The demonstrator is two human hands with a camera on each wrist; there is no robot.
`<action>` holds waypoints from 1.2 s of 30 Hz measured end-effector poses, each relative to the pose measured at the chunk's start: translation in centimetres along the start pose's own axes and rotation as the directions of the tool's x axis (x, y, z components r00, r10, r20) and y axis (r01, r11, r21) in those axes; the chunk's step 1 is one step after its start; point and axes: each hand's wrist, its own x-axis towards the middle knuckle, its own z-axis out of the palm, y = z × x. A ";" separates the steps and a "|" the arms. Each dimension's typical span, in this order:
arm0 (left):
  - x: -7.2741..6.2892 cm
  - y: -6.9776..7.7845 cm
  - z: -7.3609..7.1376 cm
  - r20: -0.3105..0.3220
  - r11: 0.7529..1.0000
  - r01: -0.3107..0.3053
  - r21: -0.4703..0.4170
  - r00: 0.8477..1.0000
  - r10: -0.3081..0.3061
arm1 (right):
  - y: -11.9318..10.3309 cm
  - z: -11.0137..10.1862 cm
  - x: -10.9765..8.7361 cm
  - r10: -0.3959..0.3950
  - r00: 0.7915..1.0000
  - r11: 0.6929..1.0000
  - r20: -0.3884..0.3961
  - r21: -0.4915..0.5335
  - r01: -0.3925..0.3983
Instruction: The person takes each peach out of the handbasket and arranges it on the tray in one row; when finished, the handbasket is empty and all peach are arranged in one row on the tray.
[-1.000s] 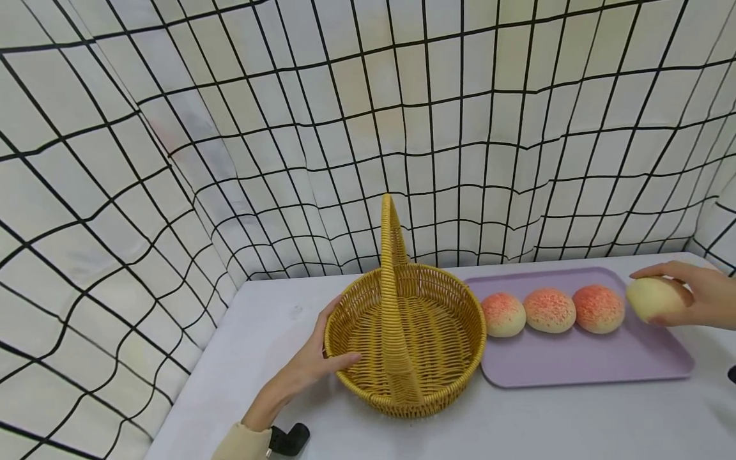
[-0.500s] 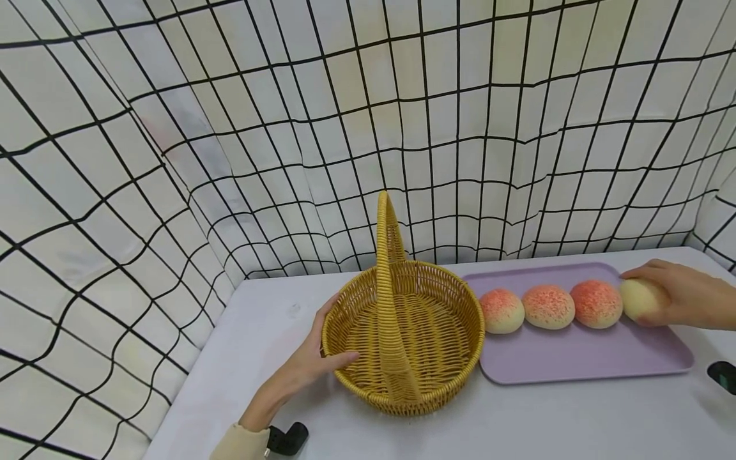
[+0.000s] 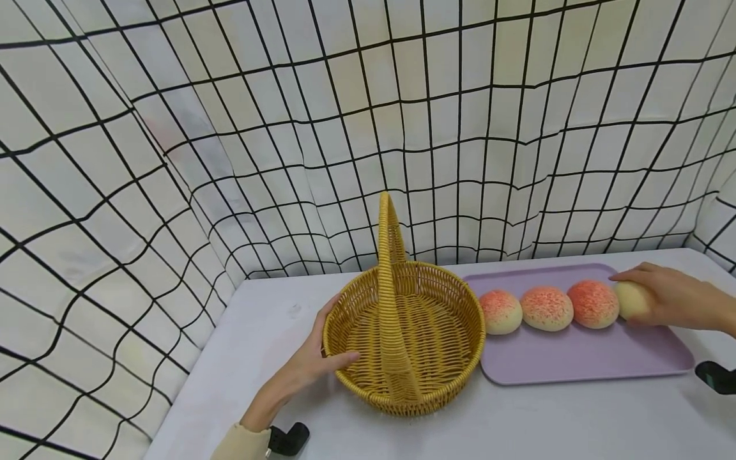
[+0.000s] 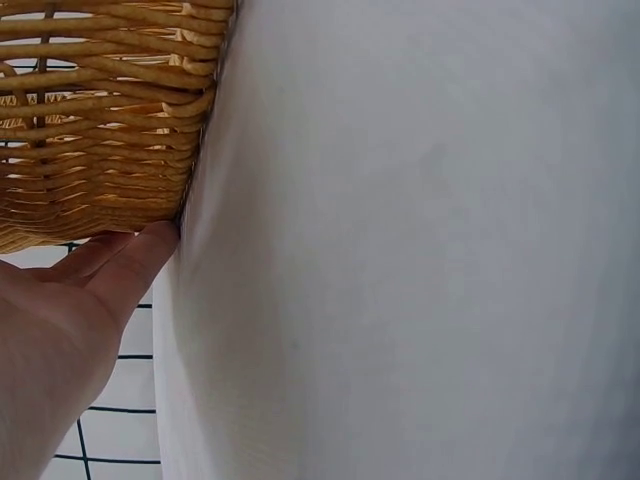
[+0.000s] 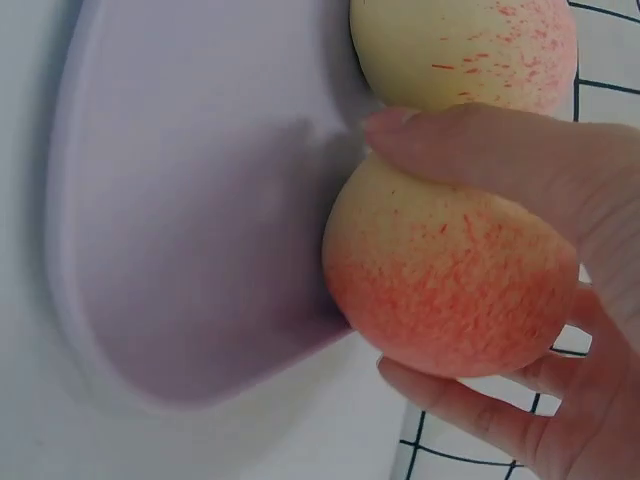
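The left hand (image 3: 307, 367) holds the side of an open round wicker basket (image 3: 411, 407), its thumb over the rim and its other fingers outside against the wall. In the left wrist view, fingertips touch the lower wall of the basket (image 4: 100, 170) near the table. The right hand (image 3: 684, 297) grips a peach (image 3: 631, 301) at the right end of a row on a light purple tray (image 3: 581, 361). In the right wrist view, thumb and fingers wrap this red-speckled peach (image 5: 450, 280), which appears to sit on the tray close to its neighbour (image 5: 450, 50).
Three more peaches, at the left (image 3: 501, 312), in the middle (image 3: 547, 308) and at the right (image 3: 593, 304), line the tray beside the basket. The basket's tall handle (image 3: 386, 255) arches over it. A white wall with black netting (image 3: 431, 128) closes off the white table's back.
The right hand has brought its peach left and down onto the tray, close against the row. The left hand keeps its hold on the basket, and the head view has shifted slightly.
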 end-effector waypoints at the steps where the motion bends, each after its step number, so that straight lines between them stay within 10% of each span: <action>1: 0.0 0.0 0.0 -0.002 1.000 0.002 0.003 1.000 -0.002 | 0.2 0.2 -0.2 -0.002 1.000 1.000 -0.018 0.027 0.002; 15: 0.1 0.2 0.0 0.007 1.000 0.001 0.004 1.000 -0.001 | 1.5 2.2 -2.8 0.157 0.970 0.933 -0.187 0.350 -0.084; 36: 0.3 0.1 -0.2 0.009 1.000 0.000 0.011 1.000 -0.001 | -0.6 1.4 -2.8 0.103 0.959 0.976 -0.265 0.211 -0.047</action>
